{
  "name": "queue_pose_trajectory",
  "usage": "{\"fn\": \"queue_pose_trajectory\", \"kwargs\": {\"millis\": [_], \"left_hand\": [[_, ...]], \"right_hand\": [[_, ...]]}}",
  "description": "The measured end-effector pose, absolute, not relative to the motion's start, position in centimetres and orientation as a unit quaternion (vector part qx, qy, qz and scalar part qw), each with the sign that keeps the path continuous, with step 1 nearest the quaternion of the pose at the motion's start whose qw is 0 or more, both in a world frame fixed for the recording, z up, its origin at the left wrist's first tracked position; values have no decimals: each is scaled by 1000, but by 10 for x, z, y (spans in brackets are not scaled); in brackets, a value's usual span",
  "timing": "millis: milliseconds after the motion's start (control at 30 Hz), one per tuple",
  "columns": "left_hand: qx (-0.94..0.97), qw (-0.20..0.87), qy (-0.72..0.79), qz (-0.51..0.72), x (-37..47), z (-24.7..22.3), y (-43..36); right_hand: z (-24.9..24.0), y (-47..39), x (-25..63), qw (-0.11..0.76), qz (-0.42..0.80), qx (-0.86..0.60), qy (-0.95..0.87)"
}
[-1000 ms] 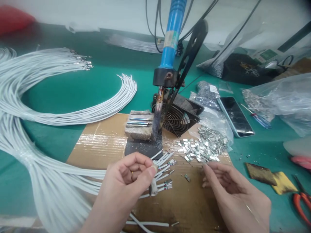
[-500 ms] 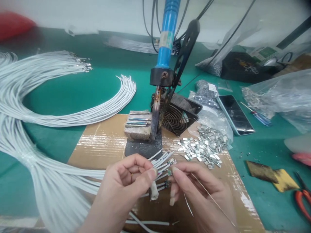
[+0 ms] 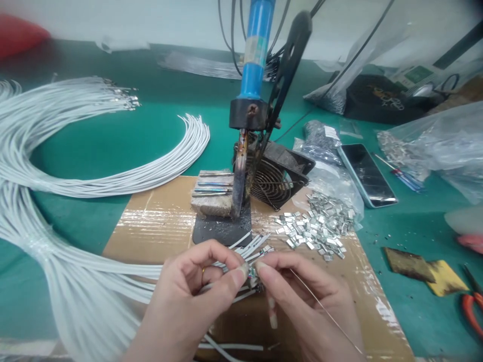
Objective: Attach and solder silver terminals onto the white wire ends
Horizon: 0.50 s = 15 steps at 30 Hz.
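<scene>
Two bare hands meet low in the view, over a brown cardboard sheet [image 3: 147, 216]. The left hand [image 3: 206, 294] has thumb and forefinger pinched together on a white cable, mostly hidden by the fingers. The right hand [image 3: 302, 299] is clamped at its fingertips on one small plug [image 3: 252, 274], which sits between both hands' fingertips; it is too small and covered to tell which way it points. One thin wire [image 3: 326, 311] slants from the right hand down to the right.

Under the left hand, one loose cable [image 3: 236, 346] lies with its long axis sideways, its cut end to the right. The near bundle [image 3: 86, 256] also runs left to right, its ends fanned beyond the fingers, pointing right and slightly away.

To the right are one pair of red-handled cutters [image 3: 471, 306], partly out of view, and two sponges, brown [image 3: 409, 265] and yellow [image 3: 448, 278], touching. Beyond the hands lies one heap of metal plugs [image 3: 317, 223], too many to count.

Farther stand one block [image 3: 213, 205] bearing about four rods, one blue-handled soldering iron [image 3: 252, 75] pointing down, one fan [image 3: 275, 178] and one phone [image 3: 370, 173].
</scene>
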<state>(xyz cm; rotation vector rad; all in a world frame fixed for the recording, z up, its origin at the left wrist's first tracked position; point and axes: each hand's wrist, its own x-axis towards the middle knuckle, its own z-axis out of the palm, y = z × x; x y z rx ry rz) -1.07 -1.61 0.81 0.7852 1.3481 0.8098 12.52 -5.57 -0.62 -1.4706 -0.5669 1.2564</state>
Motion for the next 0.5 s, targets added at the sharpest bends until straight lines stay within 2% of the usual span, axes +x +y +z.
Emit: {"fn": "queue_pose_trajectory", "kwargs": {"millis": [500], "left_hand": [[343,647,582,354,-10,6,-15]], "right_hand": [[-5,-56,121,528,535,-622,-220]]}}
